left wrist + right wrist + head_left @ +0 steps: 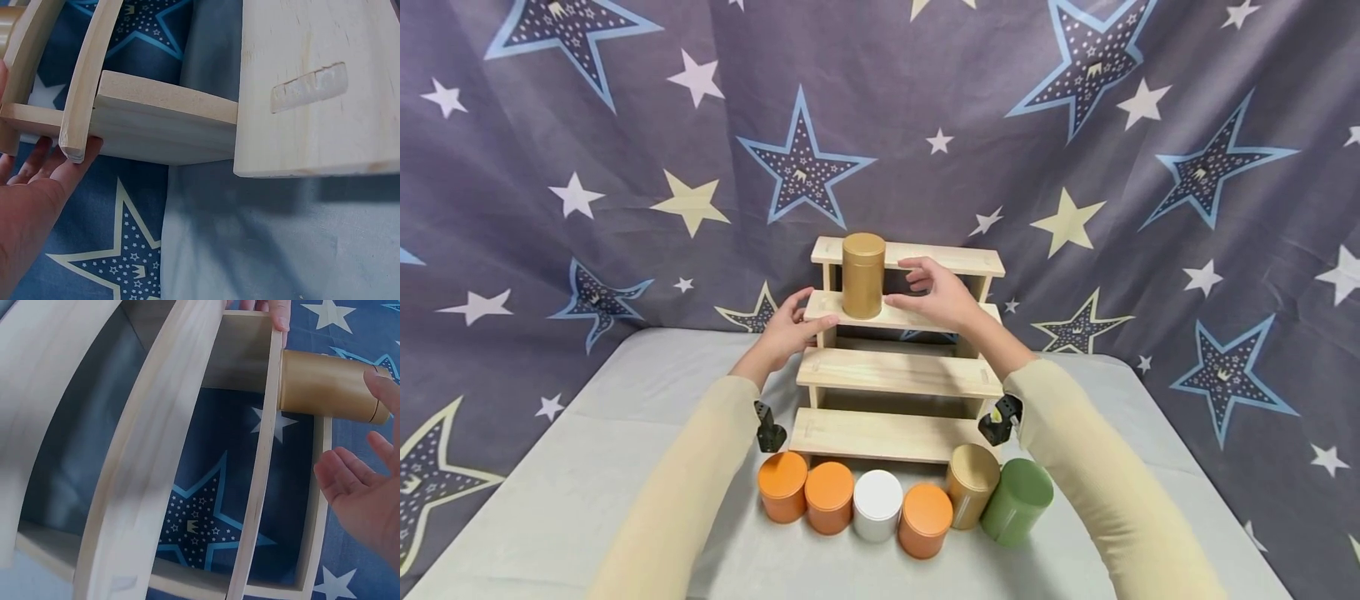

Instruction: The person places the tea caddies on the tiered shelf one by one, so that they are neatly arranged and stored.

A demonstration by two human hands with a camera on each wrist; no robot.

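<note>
Left hand point(787, 332) and right hand point(943, 293) flanked the gold tin point(862, 279), the left gripping the end of the second-highest step point(831, 303) on the wooden rack point(895, 371), the right with thumb and fingers parted just beside the tin. Upright, it stood left of centre on that same step; six other tins point(877, 504) stood in front of the rack.

No words, labels or numbers could be read; the cloth point(895, 100) bore only printed stars point(782, 158), several with small crowns point(801, 176) inside.
</note>
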